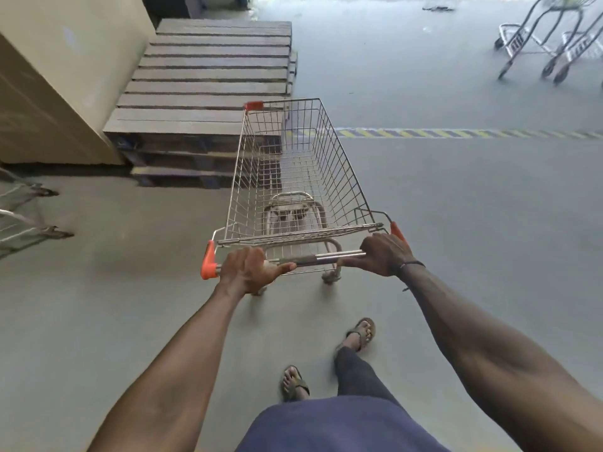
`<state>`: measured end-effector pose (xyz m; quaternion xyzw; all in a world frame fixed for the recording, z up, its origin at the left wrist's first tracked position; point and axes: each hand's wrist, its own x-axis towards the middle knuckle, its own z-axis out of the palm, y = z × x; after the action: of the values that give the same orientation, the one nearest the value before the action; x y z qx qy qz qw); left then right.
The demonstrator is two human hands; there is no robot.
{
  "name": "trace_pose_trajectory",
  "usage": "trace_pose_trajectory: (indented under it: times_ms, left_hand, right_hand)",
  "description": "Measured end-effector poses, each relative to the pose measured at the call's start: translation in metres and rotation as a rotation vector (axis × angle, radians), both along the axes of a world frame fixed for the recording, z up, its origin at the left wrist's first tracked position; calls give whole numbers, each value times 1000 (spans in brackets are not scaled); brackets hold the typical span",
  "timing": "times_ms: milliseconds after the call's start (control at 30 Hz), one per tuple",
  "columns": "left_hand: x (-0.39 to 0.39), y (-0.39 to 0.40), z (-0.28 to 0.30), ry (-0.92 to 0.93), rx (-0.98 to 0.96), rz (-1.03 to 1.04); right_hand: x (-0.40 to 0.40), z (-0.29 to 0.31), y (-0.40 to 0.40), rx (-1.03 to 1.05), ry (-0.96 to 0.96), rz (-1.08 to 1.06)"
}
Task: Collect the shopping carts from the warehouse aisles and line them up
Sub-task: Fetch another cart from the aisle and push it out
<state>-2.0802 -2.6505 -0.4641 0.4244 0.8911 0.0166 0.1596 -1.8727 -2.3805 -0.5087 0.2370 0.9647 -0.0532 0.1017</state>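
Cart: empty silver wire shopping cart [298,177] with orange corners, on grey floor [456,223].
Left hand [251,270]: wrapped around handle bar [321,257].
Right hand [385,254]: gripping same bar.
Pallets: stacked dark wooden pallets [208,79], 11 o'clock.
Other carts: nested metal carts [551,44], 1 o'clock.

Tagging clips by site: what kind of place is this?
Likely a warehouse or loading area: stacked pallets on a bare concrete floor, a yellow-black hazard stripe across it, and shopping carts parked beyond the cart being pushed.

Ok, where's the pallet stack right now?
In the head view the pallet stack sits ahead on the left, against the beige wall, with the cart passing just to its right.
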Motion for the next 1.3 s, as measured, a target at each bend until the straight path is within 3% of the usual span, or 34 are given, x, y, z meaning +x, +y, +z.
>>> trace_pose_trajectory:
  times_ms: [167,500,1300]
  left_hand:
    - [3,44,-9,69,-24,-114]
    - [17,157,-4,37,15,-312]
    - [73,495,-14,117,25,-643]
  right_hand:
    - [33,2,21,24,-9,-87]
    - [84,4,91,26,-6,-262]
    - [183,47,312,-108,-33,-623]
